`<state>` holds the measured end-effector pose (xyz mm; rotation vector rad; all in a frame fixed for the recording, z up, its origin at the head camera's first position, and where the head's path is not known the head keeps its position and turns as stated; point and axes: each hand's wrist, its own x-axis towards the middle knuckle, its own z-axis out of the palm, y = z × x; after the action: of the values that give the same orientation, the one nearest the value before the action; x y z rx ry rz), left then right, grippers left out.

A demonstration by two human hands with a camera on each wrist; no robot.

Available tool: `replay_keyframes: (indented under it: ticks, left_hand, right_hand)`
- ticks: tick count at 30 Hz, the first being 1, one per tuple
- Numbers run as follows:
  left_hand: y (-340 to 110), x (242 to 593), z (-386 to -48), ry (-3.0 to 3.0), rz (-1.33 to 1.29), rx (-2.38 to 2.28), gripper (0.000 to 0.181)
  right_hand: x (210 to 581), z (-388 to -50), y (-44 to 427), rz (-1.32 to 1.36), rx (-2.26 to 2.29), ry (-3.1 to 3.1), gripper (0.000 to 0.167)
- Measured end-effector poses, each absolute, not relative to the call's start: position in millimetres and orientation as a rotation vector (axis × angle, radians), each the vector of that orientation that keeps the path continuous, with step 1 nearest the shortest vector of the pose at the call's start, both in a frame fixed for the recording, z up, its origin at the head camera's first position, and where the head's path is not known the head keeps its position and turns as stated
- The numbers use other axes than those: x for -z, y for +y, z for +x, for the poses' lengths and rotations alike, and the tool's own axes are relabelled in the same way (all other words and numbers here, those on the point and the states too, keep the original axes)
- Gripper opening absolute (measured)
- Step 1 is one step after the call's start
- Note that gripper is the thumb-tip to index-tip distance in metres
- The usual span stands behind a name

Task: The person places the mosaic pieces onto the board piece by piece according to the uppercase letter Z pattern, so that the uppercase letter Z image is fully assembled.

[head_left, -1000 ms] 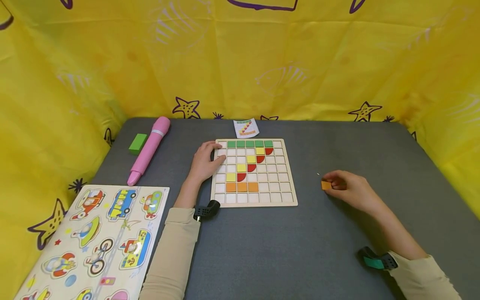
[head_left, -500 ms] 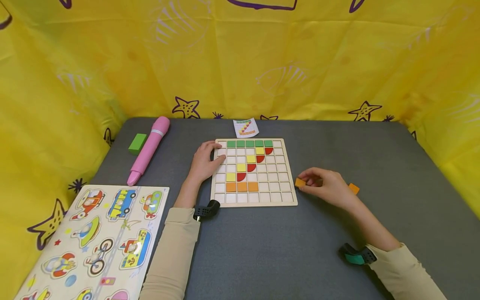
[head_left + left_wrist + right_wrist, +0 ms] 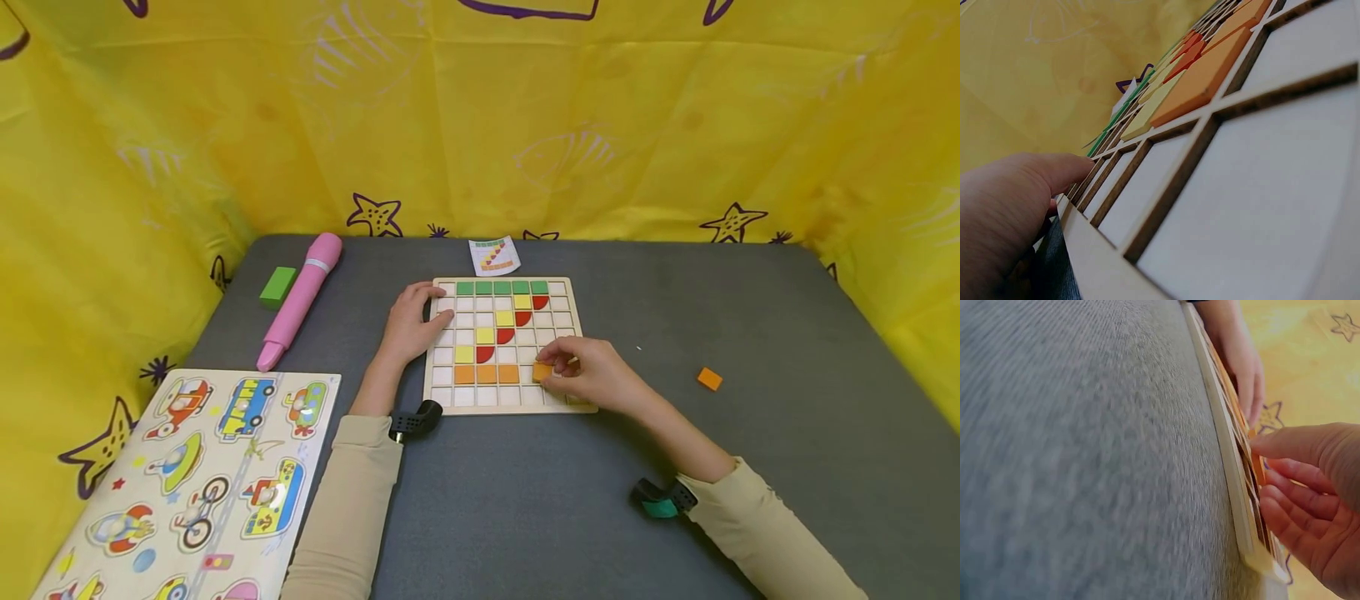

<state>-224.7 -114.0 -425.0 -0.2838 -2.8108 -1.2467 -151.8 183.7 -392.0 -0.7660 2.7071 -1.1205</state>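
A wooden grid board [image 3: 510, 410] lies on the table with several green, yellow, red and orange tiles set in its cells. My left hand [image 3: 408, 325] rests on the board's left edge, fingertips and thumb touching it; the left wrist view shows the thumb [image 3: 1054, 172] over the rim. My right hand [image 3: 596, 373] pinches an orange square tile [image 3: 542, 372] just right of the row of orange tiles [image 3: 487, 374]. Whether this tile touches the board cannot be told. Farther right, another orange tile [image 3: 709, 378] lies loose on the table.
Behind the board sits a small card [image 3: 495, 257] printed with a coloured tile pattern. At left lie a pink toy microphone [image 3: 300, 296], a green block [image 3: 277, 287] and a vehicle peg puzzle [image 3: 187, 492]. A yellow cloth [image 3: 450, 125] surrounds the table's back and sides.
My right hand has carried the orange tile leftward from the table to over the board, uncovering the loose orange tile behind it. The left hand has stayed in place.
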Motion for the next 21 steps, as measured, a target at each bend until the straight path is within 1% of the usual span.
replay_keyframes:
  ticks: [5,16,21]
  left_hand:
    - [-114.0,426.1,-225.3,-2.808,-0.288,1.25,0.041]
    - [-114.2,427.0,-226.4,-2.811,-0.288,1.247,0.041]
    - [-113.9,426.4,-226.0,-2.812,-0.282,1.239,0.041]
  right_hand:
    - [391.3,-152.4,173.6,-0.815,1.087,2.738,0.025]
    - [392.6,-149.2,172.1,-0.737,1.246,2.646,0.027]
    - [393.4,-147.4,176.1,-0.691,1.292,2.649,0.022]
